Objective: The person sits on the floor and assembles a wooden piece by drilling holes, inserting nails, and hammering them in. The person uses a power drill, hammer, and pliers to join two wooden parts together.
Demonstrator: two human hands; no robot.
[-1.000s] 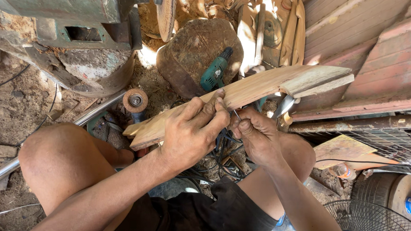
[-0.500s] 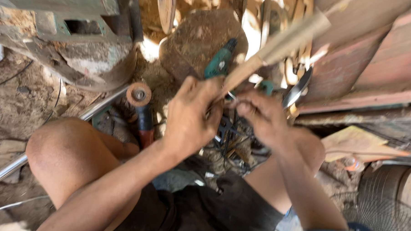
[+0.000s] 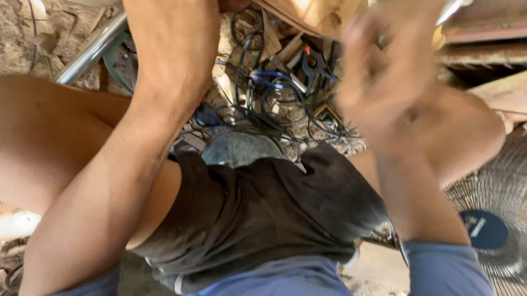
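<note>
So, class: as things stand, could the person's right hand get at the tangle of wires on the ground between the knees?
Probably yes. The right hand, blurred, is raised just above and right of the tangle of wires, with nothing visibly between them. Whether it holds anything is unclear.

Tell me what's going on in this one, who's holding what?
A person sits low over a dirt floor, knees apart, looking down at their own lap. The left hand is out of view past the top edge, up by a piece of wood; whether it grips the wood can't be seen. The right hand is raised and blurred, and what it holds, if anything, is unclear. Between the knees lies a tangle of wires. A metal pipe lies upper left, a fan lower right.
</note>
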